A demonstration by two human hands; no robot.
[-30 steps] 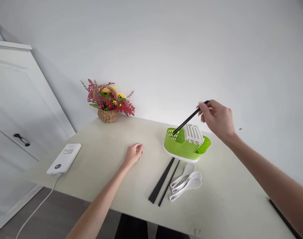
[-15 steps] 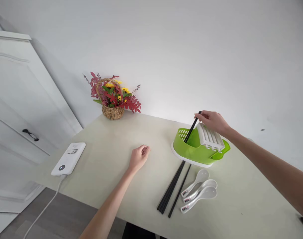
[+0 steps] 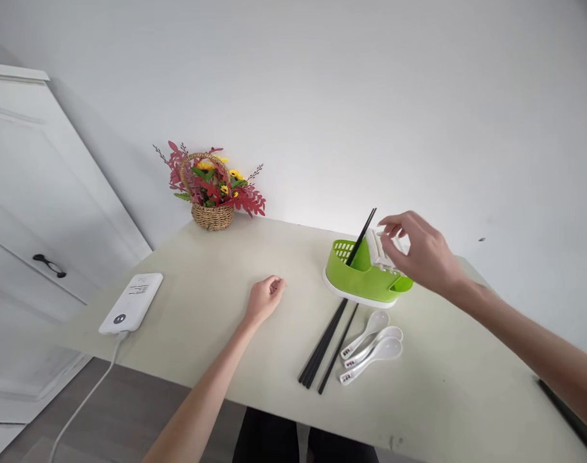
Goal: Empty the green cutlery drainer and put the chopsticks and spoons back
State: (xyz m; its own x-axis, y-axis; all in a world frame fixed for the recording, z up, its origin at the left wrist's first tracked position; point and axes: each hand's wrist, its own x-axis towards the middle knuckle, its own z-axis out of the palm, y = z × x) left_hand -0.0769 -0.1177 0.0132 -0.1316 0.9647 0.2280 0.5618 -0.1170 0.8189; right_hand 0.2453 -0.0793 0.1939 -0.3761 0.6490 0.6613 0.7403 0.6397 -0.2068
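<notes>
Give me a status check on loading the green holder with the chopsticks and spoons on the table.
Done: one black chopstick stands tilted in the green holder. In hand: nothing; the right hand hovers open just beside that chopstick, and the left hand rests curled on the table. Left: the loose chopsticks and three white spoons lie in front of the holder.
</notes>
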